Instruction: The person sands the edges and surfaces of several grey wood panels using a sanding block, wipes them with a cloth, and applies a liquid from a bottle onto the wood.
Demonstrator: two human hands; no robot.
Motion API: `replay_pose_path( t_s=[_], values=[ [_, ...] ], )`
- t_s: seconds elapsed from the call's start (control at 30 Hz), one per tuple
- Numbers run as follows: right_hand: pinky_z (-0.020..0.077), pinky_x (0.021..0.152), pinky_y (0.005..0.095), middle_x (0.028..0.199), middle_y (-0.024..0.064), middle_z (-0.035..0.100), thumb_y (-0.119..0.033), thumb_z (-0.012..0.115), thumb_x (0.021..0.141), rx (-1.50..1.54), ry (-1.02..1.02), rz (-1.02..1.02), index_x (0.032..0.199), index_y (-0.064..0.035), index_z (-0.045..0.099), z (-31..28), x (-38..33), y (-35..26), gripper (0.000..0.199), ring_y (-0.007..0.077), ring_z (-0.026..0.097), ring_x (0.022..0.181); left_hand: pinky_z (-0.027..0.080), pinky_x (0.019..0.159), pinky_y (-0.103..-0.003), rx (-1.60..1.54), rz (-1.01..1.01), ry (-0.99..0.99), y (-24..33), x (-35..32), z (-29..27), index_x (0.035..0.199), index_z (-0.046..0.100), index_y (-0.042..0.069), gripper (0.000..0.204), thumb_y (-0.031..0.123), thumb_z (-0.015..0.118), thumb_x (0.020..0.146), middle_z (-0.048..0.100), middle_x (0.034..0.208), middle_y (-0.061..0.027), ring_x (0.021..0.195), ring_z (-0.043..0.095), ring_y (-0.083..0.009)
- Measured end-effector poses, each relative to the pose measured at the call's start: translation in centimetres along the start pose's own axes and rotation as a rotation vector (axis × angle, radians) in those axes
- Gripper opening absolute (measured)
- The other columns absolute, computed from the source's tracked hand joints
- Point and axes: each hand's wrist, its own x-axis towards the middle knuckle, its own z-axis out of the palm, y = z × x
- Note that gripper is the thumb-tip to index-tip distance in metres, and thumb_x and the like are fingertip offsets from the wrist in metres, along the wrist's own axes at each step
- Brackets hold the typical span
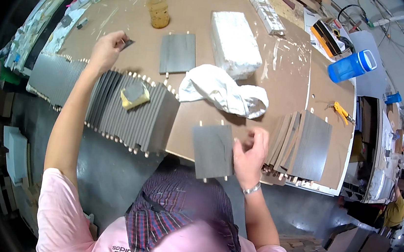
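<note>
My left hand (109, 50) is raised over the far left of the table. Its fingers pinch a small dark flat piece (129, 44), too small to name surely. At the table's front edge is a grey panel (213, 151) with short pale dowels poking out of its ends. My right hand (250, 155) is beside the panel's right edge, thumb close to it, fingers curled but apart. Under my left arm stands a long row of similar grey doweled panels (129, 111). A yellow block with a grey pad (135, 95) lies on top of that row.
Another grey panel (178, 53) lies mid-table near a white cloth (223, 90) and a white wrapped block (234, 43). A glass bottle (158, 8) stands behind. At right are leaning panels (311, 145), a yellow air gun (342, 112) and a blue jug (348, 66).
</note>
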Motion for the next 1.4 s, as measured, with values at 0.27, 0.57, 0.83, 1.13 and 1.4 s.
replay_pose_path(
  t_s=[0.27, 0.57, 0.83, 1.13, 1.4],
  values=[
    [0.0361, 0.106, 0.0486, 0.124, 0.0233, 0.056, -0.003, 0.065, 0.079, -0.311, 0.078, -0.248, 0.104, 0.0009, 0.063, 2.5, 7.0, 0.8, 0.026, 0.0446, 0.044, 0.123, 0.053, 0.08, -0.037, 0.06, 0.059, -0.216, 1.2, 4.2, 2.1, 0.107, 0.069, -0.001, 0.025, 0.004, 0.061, 0.084, 0.069, 0.094, -0.0207, 0.088, 0.067, -0.0334],
    [0.0452, 0.087, 0.0288, 0.093, 0.0043, 0.058, -0.003, 0.045, 0.092, 1.293, -0.012, 0.216, 0.096, -0.0016, 0.053, -2.6, 7.5, -6.3, 0.009, 0.013, 0.055, 0.089, 0.047, 0.097, -0.041, -0.337, 0.597, -0.492, 15.8, -0.3, 3.0, 0.117, 0.064, 0.001, 0.041, 0.019, 0.073, 0.081, 0.064, 0.118, -0.014, 0.112, 0.058, -0.0332],
    [0.0511, 0.079, 0.0301, 0.088, 0.008, 0.058, -0.004, 0.042, 0.09, 1.529, -0.241, 0.053, 0.093, -0.0026, 0.049, -6.7, 8.3, -8.1, 0.008, 0.0176, 0.061, 0.084, 0.044, 0.101, -0.034, -0.915, 0.479, -0.771, 19.2, -3.6, 3.2, 0.127, 0.059, -0.001, 0.053, 0.018, 0.077, 0.082, 0.065, 0.121, -0.0111, 0.112, 0.059, -0.0188],
    [0.05, 0.079, 0.0269, 0.1, 0.0102, 0.064, -0.024, 0.054, 0.093, 1.077, -0.462, 0.019, 0.103, 0.0003, 0.056, -8.7, 10.5, -12.4, 0.027, 0.0165, 0.061, 0.087, 0.049, 0.068, -0.023, -1.299, 0.213, -0.761, 22.5, -8.9, 0.3, 0.092, 0.071, -0.002, 0.016, 0.011, 0.076, 0.083, 0.068, 0.083, -0.0012, 0.076, 0.06, -0.0073],
    [0.0509, 0.069, 0.0234, 0.1, 0.0036, 0.065, 0.003, 0.071, 0.078, 0.443, -0.347, -0.154, 0.091, 0.002, 0.068, -7.0, 8.7, -14.4, 0.014, 0.0099, 0.06, 0.081, 0.043, 0.065, -0.02, -1.41, 0.02, -0.412, 21.4, -10.3, -1.0, 0.084, 0.067, -0.003, 0.01, 0.006, 0.072, 0.087, 0.063, 0.081, 0.001, 0.072, 0.054, -0.005]
  ],
)
